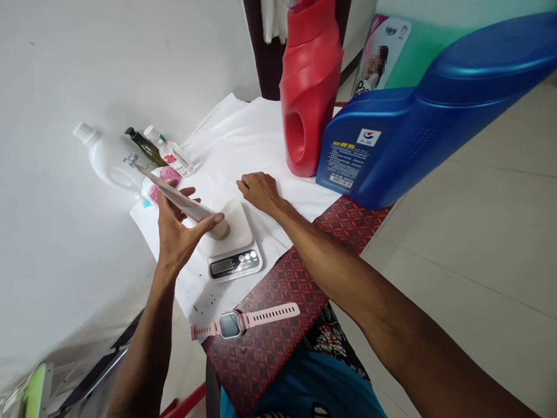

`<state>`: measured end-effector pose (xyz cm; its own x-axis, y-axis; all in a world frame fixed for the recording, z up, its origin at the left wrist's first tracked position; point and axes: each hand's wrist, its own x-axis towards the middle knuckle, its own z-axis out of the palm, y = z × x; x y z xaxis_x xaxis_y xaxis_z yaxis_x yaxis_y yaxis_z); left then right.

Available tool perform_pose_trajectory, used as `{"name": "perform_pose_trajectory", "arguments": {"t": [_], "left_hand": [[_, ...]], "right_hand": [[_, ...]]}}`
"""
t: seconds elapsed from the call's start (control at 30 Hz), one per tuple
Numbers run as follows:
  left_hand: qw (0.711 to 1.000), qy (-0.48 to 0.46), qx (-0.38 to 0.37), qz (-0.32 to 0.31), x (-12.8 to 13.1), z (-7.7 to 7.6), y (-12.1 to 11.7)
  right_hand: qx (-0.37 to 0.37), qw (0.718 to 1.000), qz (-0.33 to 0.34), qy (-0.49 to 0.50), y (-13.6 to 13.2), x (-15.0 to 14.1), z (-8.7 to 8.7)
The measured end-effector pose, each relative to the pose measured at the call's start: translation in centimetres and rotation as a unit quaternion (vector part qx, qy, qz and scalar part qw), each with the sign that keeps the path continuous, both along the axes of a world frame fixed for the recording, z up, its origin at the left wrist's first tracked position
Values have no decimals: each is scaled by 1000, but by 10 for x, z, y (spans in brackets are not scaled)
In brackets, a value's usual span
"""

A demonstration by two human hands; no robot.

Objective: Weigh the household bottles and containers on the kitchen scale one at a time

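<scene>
My left hand (178, 232) is closed around a pale, slim squeeze tube (185, 203), its thumb near the capped end and its fingers behind. The tube slants, with its thin flat end up to the left and its cap end low over the white kitchen scale (237, 232); whether it touches the scale I cannot tell. The scale's display shows no readable digits. Beyond the scale, my right hand (260, 190) rests on the white cloth (243, 133) with its fingers curled in, and nothing shows in it.
A red bottle (310, 87) and a large blue bottle (391, 133) stand at the right. By the left wall are a white jug (108, 157), a dark pump bottle (145, 146), a clear bottle (176, 155) and a pink-and-white pack (150, 191). A pink-strapped smartwatch (230, 325) lies in front.
</scene>
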<state>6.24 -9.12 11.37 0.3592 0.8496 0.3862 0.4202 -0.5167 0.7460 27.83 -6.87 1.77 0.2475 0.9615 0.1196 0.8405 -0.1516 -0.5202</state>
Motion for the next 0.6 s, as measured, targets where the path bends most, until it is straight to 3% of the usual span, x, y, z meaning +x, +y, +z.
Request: {"name": "perform_pose_trajectory", "arguments": {"t": [0.13,0.3,0.6], "left_hand": [[999,-2,27,-30,-22,-11,-1],[1000,-7,25,-3,-41,-29,-9],[996,9,-48,72,-6,-33,-22]], "right_hand": [[-4,1000,-4,0,1,-1,-1],[-6,1000,-1,2,0,-2,2],[-4,1000,-17,-8,0,-3,1]]}}
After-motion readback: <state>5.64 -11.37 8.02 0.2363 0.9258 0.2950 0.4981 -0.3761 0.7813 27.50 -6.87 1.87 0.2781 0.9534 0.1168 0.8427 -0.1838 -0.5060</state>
